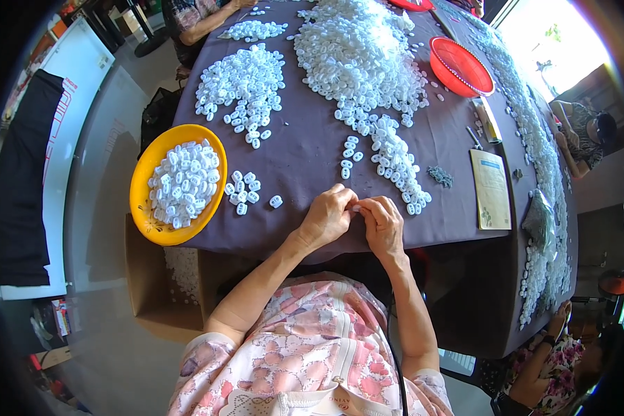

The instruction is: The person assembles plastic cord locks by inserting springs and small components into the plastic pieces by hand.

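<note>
My left hand (327, 216) and my right hand (383, 225) meet at the table's near edge, fingers pinched together. Between their fingertips sits a small white plastic piece (356, 207), mostly covered by the fingers. Just beyond them a short row of white oval pieces (348, 156) lies on the dark cloth. To its right a trail of the same pieces (398, 163) runs back to a large heap (357, 52). Left of my left hand are one lone piece (276, 202) and a small cluster (242, 192).
A yellow bowl (137, 186) full of white pieces stands at the table's left edge, above a cardboard box (161, 315). At right lie a small grey pile (439, 176), a notebook (491, 191) and a red basket (457, 66). Other people sit around the table.
</note>
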